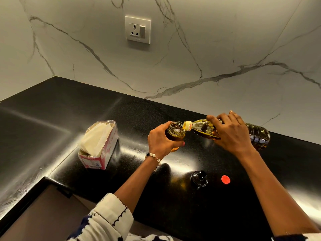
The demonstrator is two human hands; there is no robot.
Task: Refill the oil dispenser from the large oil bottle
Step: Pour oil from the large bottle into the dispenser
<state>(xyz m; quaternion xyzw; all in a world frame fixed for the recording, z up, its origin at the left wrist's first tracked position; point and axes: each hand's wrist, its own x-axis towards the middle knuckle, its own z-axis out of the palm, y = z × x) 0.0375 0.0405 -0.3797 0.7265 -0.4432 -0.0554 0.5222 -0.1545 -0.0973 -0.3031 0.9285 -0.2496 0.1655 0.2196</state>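
The left hand (160,139) wraps the small clear glass oil dispenser (175,133), steadying it on the black countertop (139,110). From three o'clock, the right hand (229,133) grips the large clear plastic oil bottle (257,134), tipped nearly flat so its yellow neck (187,126) meets the open mouth. The black dispenser cap (199,178) and red bottle cap (225,179) lie aside at five o'clock, clear of spills.

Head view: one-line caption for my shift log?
Right hand tips the large oil bottle into the glass dispenser gripped by the left hand.

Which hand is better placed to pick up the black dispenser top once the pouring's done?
Probably the left. The left hand only steadies the oil dispenser, while the right hand holds the tilted large oil bottle and must first set it upright. The black top lies between both forearms.
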